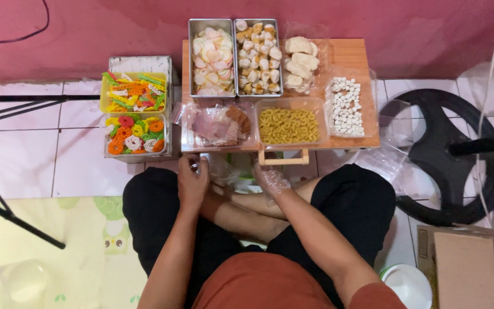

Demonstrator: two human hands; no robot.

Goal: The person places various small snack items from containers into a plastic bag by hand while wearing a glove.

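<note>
Centrally, a thin clear plastic bag point(222, 169) sits low in front of the seated person, just below the near edge of the small wooden table point(350, 54), between the two hands. The left hand point(192, 182) is bare, its fingers curled onto the bag's edge as if holding its mouth steady. The right hand point(269, 178) wears a clear plastic glove; whether its fingers grip the bag or only rest beside it I cannot tell. The table stands within arm's reach, so every container faces the sitter: two metal trays point(235, 57) of pale crackers and small pieces at the back, a bag of pale pieces point(299, 62) beside them, tubs of pinkish slices point(217, 126), yellow macaroni point(289, 126) and small white pieces point(346, 106) nearer. Two tubs of bright crackers point(135, 114) sit on a box at the left. The floor is white tile against a pink wall; a patterned mat point(87, 252), a dark stand base point(447, 149) and a cardboard box point(464, 266) surround the sitter.
</note>
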